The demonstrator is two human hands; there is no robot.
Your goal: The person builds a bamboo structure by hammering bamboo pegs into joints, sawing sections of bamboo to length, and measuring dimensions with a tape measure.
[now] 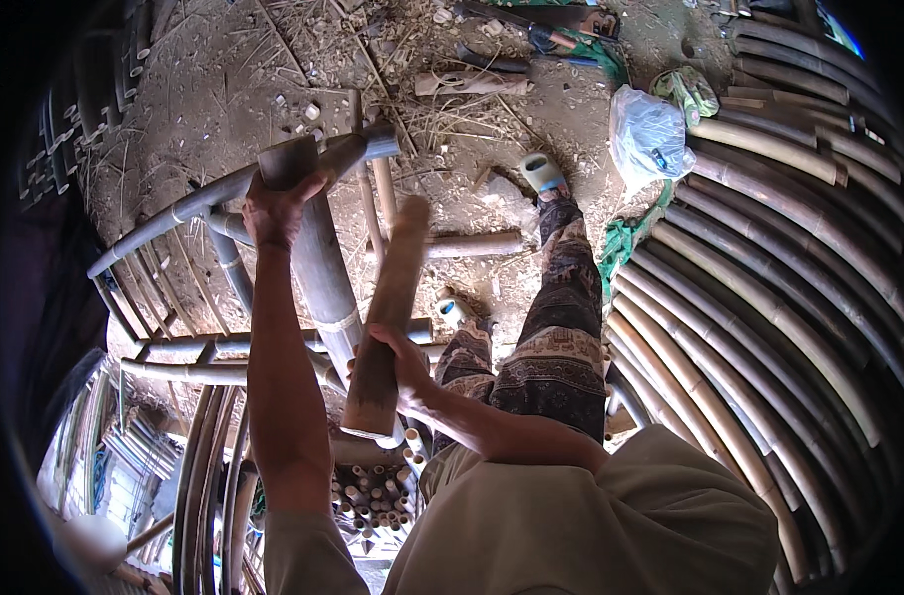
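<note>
Bamboo post (318, 258) stands tilted inside the grey bamboo frame (174, 213), and the left hand (274, 208) clenches its top end. The right hand (397, 362) grasps a wooden club (388, 317) near its lower end. For a good blow, I think the post must be held steady and the fingers kept away from the top.

The left hand (274, 208) grips the top of a thick upright bamboo post (323, 278) in a bamboo frame (174, 347). The right hand (397, 362) holds a wooden billet (388, 307) beside the post. Long bamboo poles (769, 258) lie stacked at right on the dirt floor (234, 79).
</note>
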